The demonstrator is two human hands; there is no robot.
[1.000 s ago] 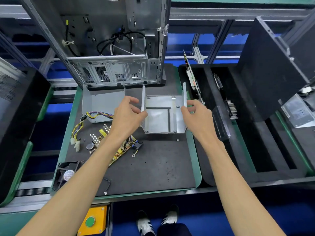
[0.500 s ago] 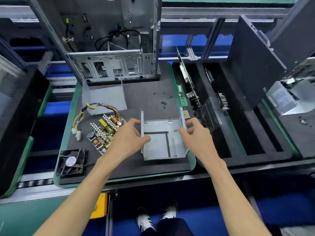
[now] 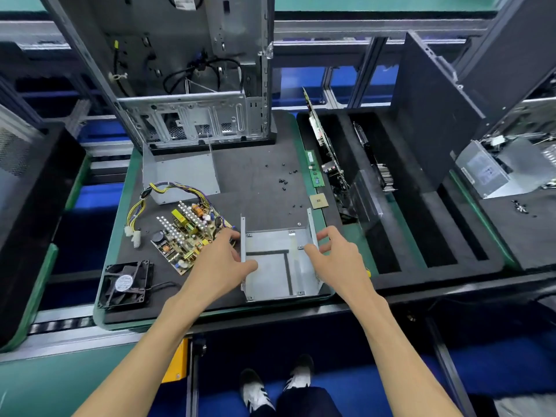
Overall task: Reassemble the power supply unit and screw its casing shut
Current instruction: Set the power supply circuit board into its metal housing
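Near the tabletop's (image 3: 255,182) front edge, the left hand (image 3: 222,263) grips the empty casing base (image 3: 278,263); the right hand (image 3: 337,260) seemingly grips its right wall. Base should sit flat, clear of the circuit board (image 3: 186,233).

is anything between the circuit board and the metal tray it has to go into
Only the left hand, gripping the tray wall facing the circuit board. The tray is empty; the right hand holds the far wall.
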